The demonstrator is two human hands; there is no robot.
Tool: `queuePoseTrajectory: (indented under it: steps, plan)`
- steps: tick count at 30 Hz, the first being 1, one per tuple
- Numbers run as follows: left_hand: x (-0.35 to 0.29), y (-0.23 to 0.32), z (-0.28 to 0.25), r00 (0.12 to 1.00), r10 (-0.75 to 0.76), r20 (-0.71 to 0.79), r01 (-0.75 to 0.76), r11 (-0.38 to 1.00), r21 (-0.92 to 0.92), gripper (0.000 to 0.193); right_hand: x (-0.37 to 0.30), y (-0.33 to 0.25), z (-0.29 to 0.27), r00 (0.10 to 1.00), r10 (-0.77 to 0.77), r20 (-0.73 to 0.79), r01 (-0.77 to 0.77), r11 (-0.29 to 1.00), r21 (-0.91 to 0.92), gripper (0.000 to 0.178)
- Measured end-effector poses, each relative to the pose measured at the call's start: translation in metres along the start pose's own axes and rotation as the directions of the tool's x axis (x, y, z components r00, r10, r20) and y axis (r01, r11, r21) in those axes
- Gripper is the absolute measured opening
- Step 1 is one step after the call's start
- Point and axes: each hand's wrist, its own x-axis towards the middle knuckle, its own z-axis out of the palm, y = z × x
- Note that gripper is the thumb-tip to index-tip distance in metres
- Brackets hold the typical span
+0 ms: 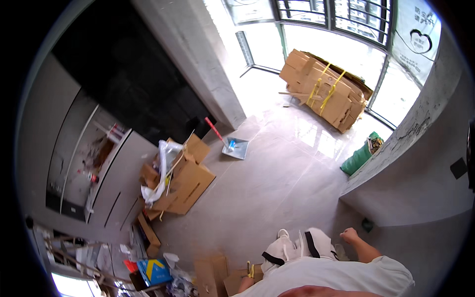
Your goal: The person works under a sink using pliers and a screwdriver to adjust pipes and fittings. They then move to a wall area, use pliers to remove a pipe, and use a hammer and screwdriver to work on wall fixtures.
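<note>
My left hand (247, 282) is low in the head view, partly hidden by my shirt. It appears closed round a slim yellow-and-black tool (250, 269) whose exact kind is too small to tell. Just beside that hand stand brown cardboard boxes (212, 274). Out to my right, my right hand (350, 235) is curled into a loose fist, with nothing showing in it. A small dark green object (367, 225) lies on the floor near it, by the wall.
An open carton (185, 185) full of packing waste stands at left, near a dustpan (235, 148) with a red-handled brush (214, 128). Strapped flattened cardboard (324, 91) leans by the windows. A filled green sack (357, 161) rests against the right wall. A blue box (154, 271) sits at lower left.
</note>
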Motion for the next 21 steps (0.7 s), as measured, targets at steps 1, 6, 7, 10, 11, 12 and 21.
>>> queuePoseTrajectory:
  steps: [1, 6, 7, 10, 11, 12, 21]
  plan:
    - [0.019, 0.041, -0.031, 1.0, 0.03, 0.001, -0.03, 0.999, 0.017, 0.019, 0.009, 0.002, -0.009, 0.999, -0.001, -0.033, 0.002, 0.999, 0.034, 0.027]
    - [0.102, 0.282, -0.18, 0.996, 0.071, -0.061, -0.071, 0.997, 0.004, 0.017, 0.095, -0.041, -0.064, 0.96, 0.281, 0.012, -0.242, 0.804, 0.544, 0.018]
    - [0.117, 0.332, -0.206, 0.994, 0.071, -0.085, -0.068, 0.997, 0.043, 0.016, 0.119, -0.056, -0.071, 0.946, 0.32, 0.048, -0.288, 0.764, 0.577, 0.016]
    - [0.14, 0.47, -0.25, 0.959, 0.124, -0.253, -0.138, 0.99, -0.039, 0.013, 0.21, -0.125, -0.093, 0.913, 0.393, 0.107, -0.38, 0.728, 0.57, 0.021]
    - [0.146, 0.53, -0.252, 0.964, 0.15, -0.22, -0.182, 0.974, -0.133, 0.012, 0.252, -0.158, -0.117, 0.917, 0.39, 0.079, -0.366, 0.749, 0.553, 0.028]
    - [0.142, 0.567, -0.259, 0.973, 0.128, -0.192, -0.167, 0.964, -0.207, 0.012, 0.293, -0.193, -0.145, 0.928, 0.345, 0.143, -0.362, 0.741, 0.566, 0.028]
    - [0.162, 0.743, -0.274, 0.998, 0.04, -0.055, -0.039, 0.999, 0.008, 0.024, 0.551, -0.578, -0.4, 1.0, -0.008, -0.023, 0.021, 0.75, 0.661, 0.017]
